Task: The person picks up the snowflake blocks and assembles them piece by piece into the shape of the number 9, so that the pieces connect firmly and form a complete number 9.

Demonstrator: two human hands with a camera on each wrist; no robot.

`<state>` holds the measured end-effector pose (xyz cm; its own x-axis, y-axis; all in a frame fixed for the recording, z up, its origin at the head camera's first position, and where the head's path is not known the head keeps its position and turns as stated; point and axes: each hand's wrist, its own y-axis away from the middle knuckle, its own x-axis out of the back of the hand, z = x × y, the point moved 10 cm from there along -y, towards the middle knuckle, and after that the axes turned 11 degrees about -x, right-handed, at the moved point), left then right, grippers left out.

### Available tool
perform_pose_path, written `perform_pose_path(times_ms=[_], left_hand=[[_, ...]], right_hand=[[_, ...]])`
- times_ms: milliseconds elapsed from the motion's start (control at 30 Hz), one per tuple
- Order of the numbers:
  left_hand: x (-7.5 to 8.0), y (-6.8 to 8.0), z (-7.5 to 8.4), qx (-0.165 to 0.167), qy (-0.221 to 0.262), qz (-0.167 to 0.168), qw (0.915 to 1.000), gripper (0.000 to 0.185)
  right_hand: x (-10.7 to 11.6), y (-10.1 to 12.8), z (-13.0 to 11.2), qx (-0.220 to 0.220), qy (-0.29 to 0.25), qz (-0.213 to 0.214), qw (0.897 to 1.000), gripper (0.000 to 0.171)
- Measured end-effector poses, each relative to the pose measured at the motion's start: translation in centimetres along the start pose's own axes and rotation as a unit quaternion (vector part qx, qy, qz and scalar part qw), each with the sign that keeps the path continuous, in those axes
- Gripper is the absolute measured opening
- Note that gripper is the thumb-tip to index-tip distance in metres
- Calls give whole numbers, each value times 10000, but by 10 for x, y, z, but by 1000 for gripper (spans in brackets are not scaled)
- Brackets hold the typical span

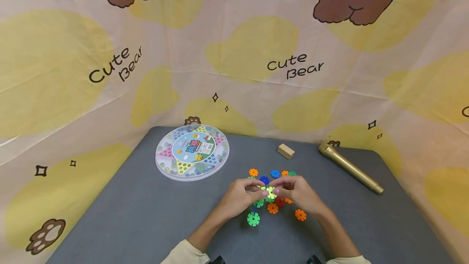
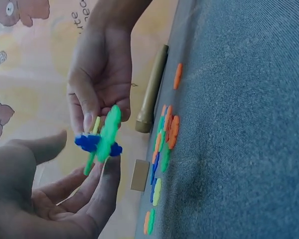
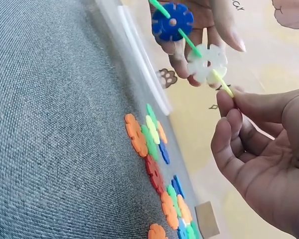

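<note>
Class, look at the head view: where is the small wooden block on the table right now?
The wooden block lies toward the table's far right, just left of the gold microphone and beyond the scattered snowflake discs.

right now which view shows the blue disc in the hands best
The right wrist view: the blue disc faces the camera, slotted notches plain, joined to other pieces. The left wrist view shows it edge-on behind a green piece; the head view shows only a speck.
</note>
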<state>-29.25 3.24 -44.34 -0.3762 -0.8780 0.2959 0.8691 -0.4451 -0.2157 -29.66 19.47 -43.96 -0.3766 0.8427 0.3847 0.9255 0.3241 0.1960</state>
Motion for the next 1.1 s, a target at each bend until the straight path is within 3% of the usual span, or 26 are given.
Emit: perform_pose_path(times_ms=[267,667,1100], left_hand=[[-5,1,-3,-15,231,-99,9997,21],[-8,1,-5,3,382,-232,9990,22],[3,0,-5,-11,464,174,9988,21]], right_hand=[[-9,0,1,93,117,-372,9992,21],[-14,1,3,90,322,-562,9979,21],[12,1,17,30,571,-398,9976,31]])
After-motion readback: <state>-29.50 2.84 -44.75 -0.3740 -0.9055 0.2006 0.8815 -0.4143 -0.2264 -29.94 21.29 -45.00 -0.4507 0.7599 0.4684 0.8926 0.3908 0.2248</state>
